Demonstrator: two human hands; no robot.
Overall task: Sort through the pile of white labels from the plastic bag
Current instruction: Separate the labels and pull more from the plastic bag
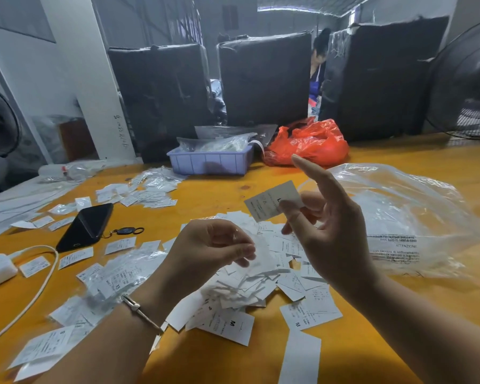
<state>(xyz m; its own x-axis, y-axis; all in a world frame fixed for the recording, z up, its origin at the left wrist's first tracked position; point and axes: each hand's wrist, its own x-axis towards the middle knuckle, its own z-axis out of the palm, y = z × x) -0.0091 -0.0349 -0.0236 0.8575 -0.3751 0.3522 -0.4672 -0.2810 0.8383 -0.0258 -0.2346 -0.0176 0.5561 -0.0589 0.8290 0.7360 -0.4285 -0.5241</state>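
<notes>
The right hand (327, 217) is pinching a single white label (272, 200) between thumb and middle fingers, holding it up above the table (399, 314) with the index finger pointing away — the label is tilting, its printed face turned toward the camera. The left hand (211, 248) is hovering just over the pile of white labels (263, 275), its fingers curling around a small blurred slip of paper or film. The pile is lying in the middle of the orange table, between the two forearms. A clear plastic bag (408, 217) is lying crumpled just right of the pile. Further left, more labels are lying scattered around a black phone (88, 225) — and a lilac tray (211, 162) and a red bag (308, 144) are sitting at the far edge.
</notes>
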